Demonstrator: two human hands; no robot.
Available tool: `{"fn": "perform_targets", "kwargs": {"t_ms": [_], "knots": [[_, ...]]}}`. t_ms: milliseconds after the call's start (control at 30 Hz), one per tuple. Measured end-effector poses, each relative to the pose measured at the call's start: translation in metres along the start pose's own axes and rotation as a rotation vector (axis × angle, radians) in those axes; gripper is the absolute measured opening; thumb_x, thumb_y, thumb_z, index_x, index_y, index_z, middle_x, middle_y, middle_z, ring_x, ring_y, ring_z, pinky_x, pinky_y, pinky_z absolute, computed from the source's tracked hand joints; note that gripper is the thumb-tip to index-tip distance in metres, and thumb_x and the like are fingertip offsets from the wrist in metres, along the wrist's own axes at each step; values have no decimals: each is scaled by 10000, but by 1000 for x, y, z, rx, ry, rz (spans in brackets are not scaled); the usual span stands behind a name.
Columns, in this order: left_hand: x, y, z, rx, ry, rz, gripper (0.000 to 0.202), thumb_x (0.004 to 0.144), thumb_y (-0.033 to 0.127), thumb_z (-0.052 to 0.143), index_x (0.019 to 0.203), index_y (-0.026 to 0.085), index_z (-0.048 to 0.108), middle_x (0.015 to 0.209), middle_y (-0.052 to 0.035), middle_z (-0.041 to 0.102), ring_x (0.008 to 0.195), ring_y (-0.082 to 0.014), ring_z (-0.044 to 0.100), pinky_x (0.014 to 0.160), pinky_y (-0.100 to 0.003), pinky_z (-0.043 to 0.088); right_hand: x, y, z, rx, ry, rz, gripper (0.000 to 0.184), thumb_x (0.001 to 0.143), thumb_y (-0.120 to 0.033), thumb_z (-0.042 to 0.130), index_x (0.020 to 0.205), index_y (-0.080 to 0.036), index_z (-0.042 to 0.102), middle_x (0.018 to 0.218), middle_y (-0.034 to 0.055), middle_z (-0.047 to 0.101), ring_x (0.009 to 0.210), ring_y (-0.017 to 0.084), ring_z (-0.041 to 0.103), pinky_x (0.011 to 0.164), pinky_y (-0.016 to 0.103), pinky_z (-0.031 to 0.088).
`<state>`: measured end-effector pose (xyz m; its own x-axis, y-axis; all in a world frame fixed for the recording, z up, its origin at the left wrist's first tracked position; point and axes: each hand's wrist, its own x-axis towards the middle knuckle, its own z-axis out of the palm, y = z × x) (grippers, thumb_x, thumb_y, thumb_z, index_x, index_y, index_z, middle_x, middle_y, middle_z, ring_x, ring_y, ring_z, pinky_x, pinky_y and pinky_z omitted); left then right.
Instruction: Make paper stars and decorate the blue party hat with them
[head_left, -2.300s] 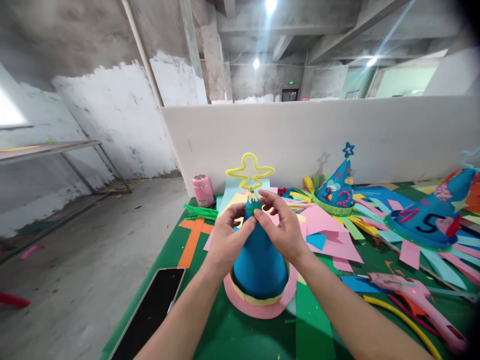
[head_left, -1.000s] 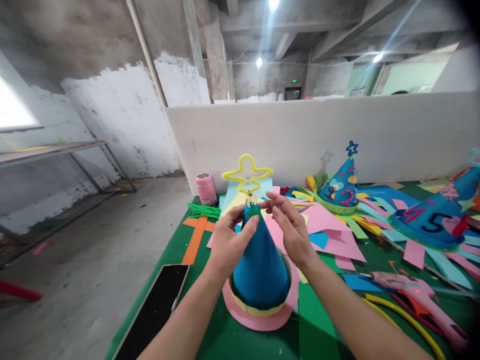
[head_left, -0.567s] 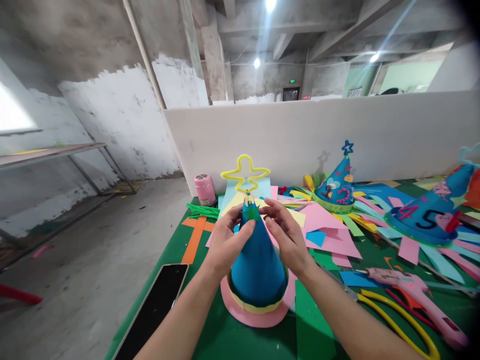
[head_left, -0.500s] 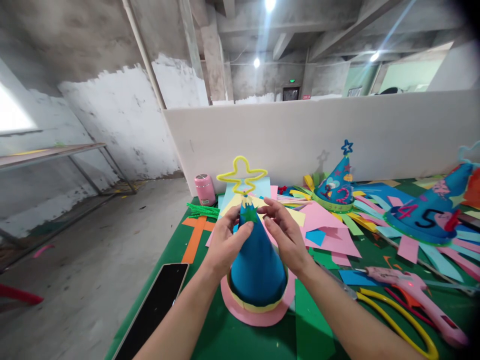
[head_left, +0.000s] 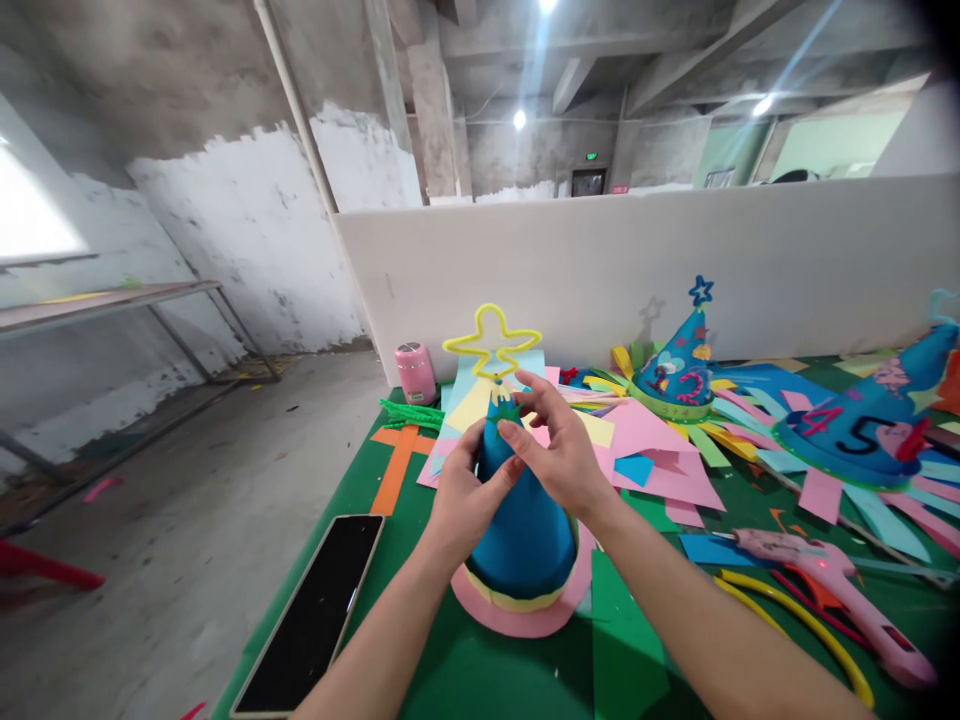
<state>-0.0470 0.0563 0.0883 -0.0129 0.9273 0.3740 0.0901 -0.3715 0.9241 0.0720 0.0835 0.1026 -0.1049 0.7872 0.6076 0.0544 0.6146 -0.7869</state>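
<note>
The work looks partway along: a blue cone hat [head_left: 525,530] stands upright, seated in a pink brim [head_left: 521,625] with a pale yellow strip [head_left: 525,603] around its foot, and a yellow star outline [head_left: 490,307] rises from its tip. A small green star [head_left: 512,415] lies against the front just below the tip; whether it is fixed there cannot be told. The cone below it is plain where it shows, while a smaller decorated hat [head_left: 675,370] and a numbered hat [head_left: 862,420] carry figures and shapes, so by comparison the front seems largely undecorated. The hat rests on the green table [head_left: 450,670], between the two hands and directly in front of the person. The left hand [head_left: 469,495] grips the cone's left side, thumb across the front. The right hand [head_left: 561,450] sets its thumb at the green star's lower edge, fingers bent beside the tip; whether they pinch anything is unclear. A pink glue gun [head_left: 825,570] lies well apart, beyond the right forearm.
</note>
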Motion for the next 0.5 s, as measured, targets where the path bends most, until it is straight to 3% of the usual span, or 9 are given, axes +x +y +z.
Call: {"fn": "perform_targets", "kwargs": {"t_ms": [200,267,367,500], "knots": [[13,-1,0,17,38,40,407,697,263,642,1090,206,553,1006,-46,641,971,-245,567,795,-323,457,10,4,0,23,-20,-39,460,793,-250,541,1233,-264,408,1077,53,580,911,177,547,756,332,437],[16,-3,0,30,58,9,435,696,281,639,1111,202,534,1027,-55,636,958,-244,575,796,-334,457,6,6,-1,31,50,-51,415,828,-234,487,1233,-264,398,1112,59,560,924,171,539,736,317,451],[18,-9,0,51,71,-2,456,705,301,628,1131,191,509,1050,-72,623,968,-248,571,812,-350,448,-5,10,0,-70,241,-127,329,804,-199,522,1127,-230,468,956,50,580,810,157,547,686,297,461],[19,-14,-1,88,74,28,434,705,310,625,1105,180,518,1042,-75,620,978,-248,564,830,-349,437,-14,12,5,-199,237,-265,247,760,-161,576,991,-219,513,804,22,580,736,156,549,678,304,473]]}}
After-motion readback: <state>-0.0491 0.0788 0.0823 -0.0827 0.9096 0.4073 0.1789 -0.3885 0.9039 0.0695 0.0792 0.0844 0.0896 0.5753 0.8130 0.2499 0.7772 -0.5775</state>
